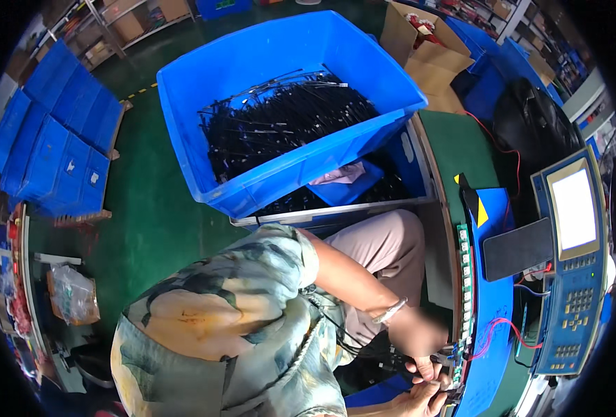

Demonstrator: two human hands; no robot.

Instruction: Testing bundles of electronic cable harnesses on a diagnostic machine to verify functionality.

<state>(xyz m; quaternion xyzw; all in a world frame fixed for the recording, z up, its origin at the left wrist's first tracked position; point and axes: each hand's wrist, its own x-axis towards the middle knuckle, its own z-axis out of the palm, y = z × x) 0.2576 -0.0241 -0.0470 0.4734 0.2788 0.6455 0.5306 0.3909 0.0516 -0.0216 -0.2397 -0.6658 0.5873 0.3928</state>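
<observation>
I see blue bins (58, 139) stacked on a pallet (82, 219) at left, on a green floor (148, 187). Below them in my view, a brown box (89, 311) holds clear plastic (71, 283). Shelves (105, 28) with cartons (174, 8) stand at upper left. At upper right I see an open carton (433, 59) with red stuff (421, 29) inside; a dark phone (520, 250) lies at right.

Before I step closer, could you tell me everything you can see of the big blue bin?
The big blue bin is open-topped and boxy, with rounded corners, a broad rim and smooth, slightly shiny walls that look like plastic. Thin black cable-like pieces lie heaped inside, leaving much of the far inner wall bare. It stands opening upward above a lower blue container, seemingly resting on it, though I can't see the contact clearly. The person's left hand and right hand are away from it.
</observation>
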